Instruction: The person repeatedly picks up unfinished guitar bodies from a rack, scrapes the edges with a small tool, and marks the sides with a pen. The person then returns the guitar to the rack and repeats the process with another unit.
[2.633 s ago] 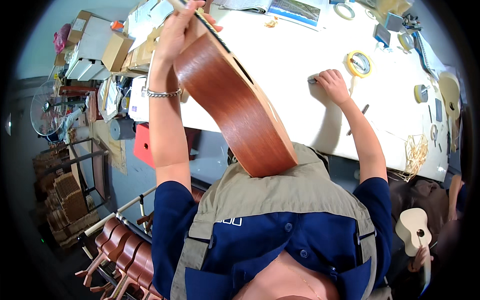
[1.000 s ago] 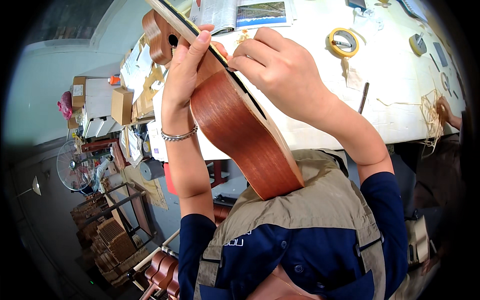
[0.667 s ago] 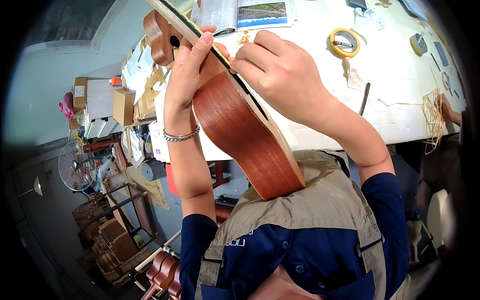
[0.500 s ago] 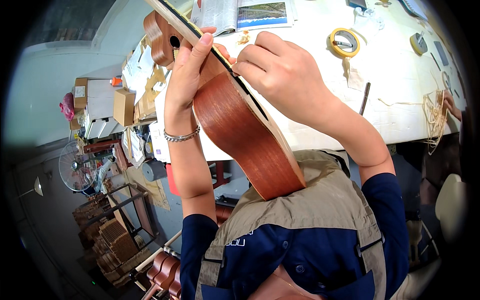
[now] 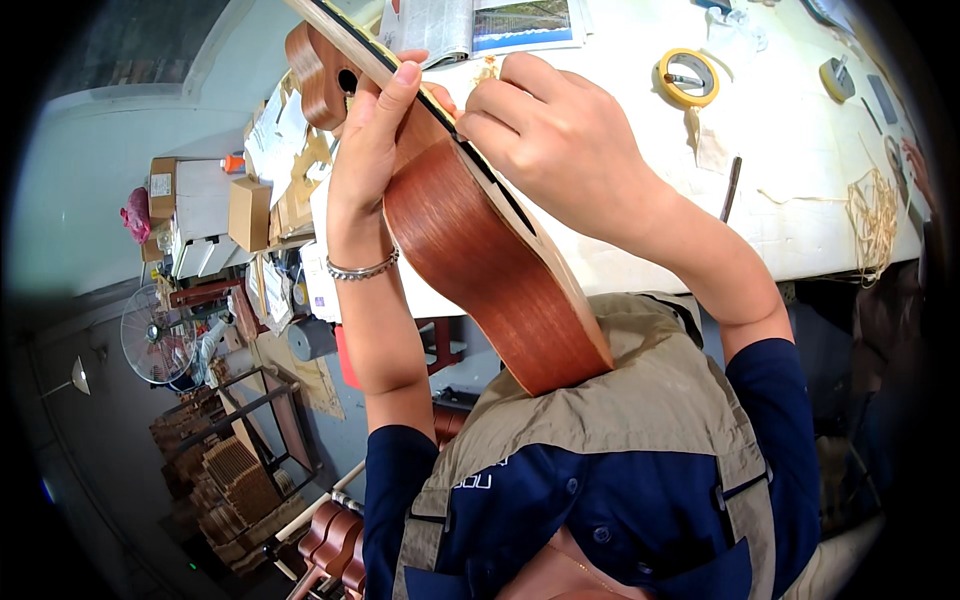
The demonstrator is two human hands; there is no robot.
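Note:
A small reddish-brown ukulele (image 5: 480, 260) is tilted across my front, its body resting against my apron (image 5: 600, 420) and its neck pointing up and left. My left hand (image 5: 375, 140) is wrapped round the neck close to the body, thumb on the near side. A pale yellow strip runs along the neck beside the dark fingerboard. At the place where neck and body meet, my right hand (image 5: 560, 140) has its fingers curled in a pinch against the edge of the fingerboard. Whatever lies between those fingertips is hidden.
On the white table (image 5: 780, 235) lie a yellow tape roll (image 5: 688, 78), a thin dark tool (image 5: 732, 188), a magazine (image 5: 520, 28) and a bundle of pale strands (image 5: 872, 225). Another ukulele body (image 5: 318, 75) stands beyond my left hand. Another person's hand (image 5: 914, 170) shows at the right edge.
My right hand has shifted slightly left and up along the fingerboard edge. The other person's hand has moved off the pale strands, farther up the right edge. My left hand stays on the neck.

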